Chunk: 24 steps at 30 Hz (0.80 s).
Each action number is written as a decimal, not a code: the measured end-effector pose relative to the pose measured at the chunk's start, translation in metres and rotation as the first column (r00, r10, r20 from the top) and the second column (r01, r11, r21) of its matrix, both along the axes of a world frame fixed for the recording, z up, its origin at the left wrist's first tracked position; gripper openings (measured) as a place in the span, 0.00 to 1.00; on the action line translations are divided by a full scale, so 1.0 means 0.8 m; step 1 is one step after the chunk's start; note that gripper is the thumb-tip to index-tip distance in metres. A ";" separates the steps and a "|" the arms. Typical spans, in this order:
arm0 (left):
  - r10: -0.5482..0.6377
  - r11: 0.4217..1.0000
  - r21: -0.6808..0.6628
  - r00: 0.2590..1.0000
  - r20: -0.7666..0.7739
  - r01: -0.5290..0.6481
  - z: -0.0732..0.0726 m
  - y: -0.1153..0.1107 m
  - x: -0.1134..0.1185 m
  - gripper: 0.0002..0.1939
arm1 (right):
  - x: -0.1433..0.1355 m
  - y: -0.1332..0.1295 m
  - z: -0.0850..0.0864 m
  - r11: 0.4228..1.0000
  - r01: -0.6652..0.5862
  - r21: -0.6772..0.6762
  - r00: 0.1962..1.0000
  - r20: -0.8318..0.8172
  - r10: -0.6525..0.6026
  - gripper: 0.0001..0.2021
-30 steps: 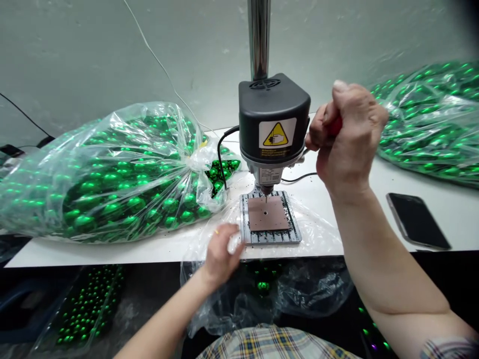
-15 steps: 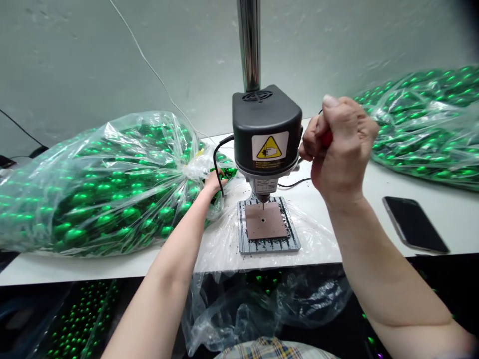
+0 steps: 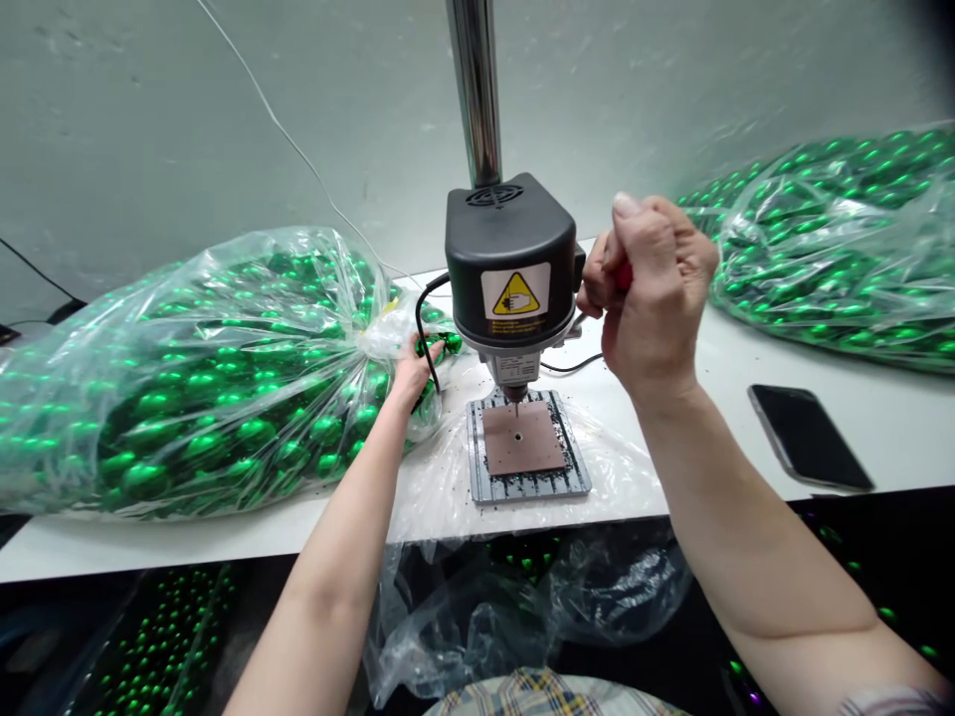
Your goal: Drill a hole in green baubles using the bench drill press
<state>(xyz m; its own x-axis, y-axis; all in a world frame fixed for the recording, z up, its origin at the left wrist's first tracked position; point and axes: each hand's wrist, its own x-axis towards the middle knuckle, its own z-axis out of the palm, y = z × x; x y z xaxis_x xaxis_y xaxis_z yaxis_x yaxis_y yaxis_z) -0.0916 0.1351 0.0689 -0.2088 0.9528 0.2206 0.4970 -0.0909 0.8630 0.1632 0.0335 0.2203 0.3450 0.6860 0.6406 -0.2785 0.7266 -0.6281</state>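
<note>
A black drill press (image 3: pixel 511 254) with a yellow warning label stands on a chrome column. Its bit points down at a brown square plate (image 3: pixel 526 440) with a small hole, lying on a grey slotted base (image 3: pixel 531 487) strewn with dark green bits. My right hand (image 3: pixel 657 288) is closed round a red knob (image 3: pixel 624 275) at the machine's right side. At the opening of the left plastic bag, behind a black cable, my left hand (image 3: pixel 419 366) has its fingers round shiny green balls (image 3: pixel 448 343).
A big clear bag of green balls (image 3: pixel 224 378) covers the left of the white table (image 3: pixel 906 423). Another such bag (image 3: pixel 843 249) lies at the right, with a black phone (image 3: pixel 810 438) in front. Loose plastic sheeting (image 3: pixel 477 617) hangs over the front edge.
The view has shifted slightly, so the machine and right hand appear further left. My left hand's fingers have moved a little among the green balls; my right hand keeps its grip.
</note>
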 end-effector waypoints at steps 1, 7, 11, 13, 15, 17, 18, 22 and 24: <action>-0.010 1.000 0.012 0.986 0.168 0.008 0.006 -0.015 -0.003 0.15 | 0.000 0.000 0.000 1.000 0.000 0.003 1.000 -0.004 0.000 0.23; 0.082 0.996 -0.078 0.646 0.759 -0.035 0.028 -0.124 -0.016 0.16 | -0.001 0.002 -0.002 1.000 0.025 0.002 0.999 -0.038 -0.025 0.20; 0.169 0.981 -0.193 0.411 0.896 0.018 0.032 -0.177 -0.010 0.14 | -0.001 0.006 -0.003 0.999 0.019 0.045 0.997 -0.069 -0.016 0.19; 0.183 0.965 -0.230 0.307 0.934 0.124 0.035 -0.194 0.002 0.14 | -0.001 0.008 -0.004 0.998 0.015 0.059 0.997 -0.075 -0.010 0.20; 0.183 0.944 -0.234 0.223 0.958 0.232 0.036 -0.204 0.016 0.14 | 0.000 0.009 -0.004 0.998 0.013 0.069 0.998 -0.068 -0.008 0.21; 0.190 0.916 -0.239 0.176 0.966 0.322 0.034 -0.209 0.031 0.15 | 0.000 0.009 -0.003 0.998 0.022 0.067 0.998 -0.054 -0.018 0.23; 0.201 0.902 -0.250 0.169 0.965 0.353 0.031 -0.210 0.037 0.16 | -0.001 0.009 -0.003 0.998 0.030 0.061 0.999 -0.044 -0.027 0.24; 0.154 0.912 -0.231 0.240 0.959 0.339 0.009 -0.208 0.057 0.18 | -0.001 0.005 -0.001 0.999 0.047 0.027 0.999 0.002 -0.047 0.25; 0.083 0.929 -0.186 0.309 0.947 0.321 -0.004 -0.206 0.065 0.20 | -0.001 0.005 -0.001 0.998 0.052 0.028 0.998 0.021 -0.052 0.26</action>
<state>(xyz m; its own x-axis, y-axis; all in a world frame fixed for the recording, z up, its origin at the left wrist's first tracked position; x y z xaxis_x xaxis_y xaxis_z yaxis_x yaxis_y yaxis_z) -0.0399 -0.0296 0.0653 0.0440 0.9472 -0.3175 -0.6481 0.2689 0.7125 0.1626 0.0377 0.2192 0.3656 0.6494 0.6668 -0.2266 0.7569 -0.6130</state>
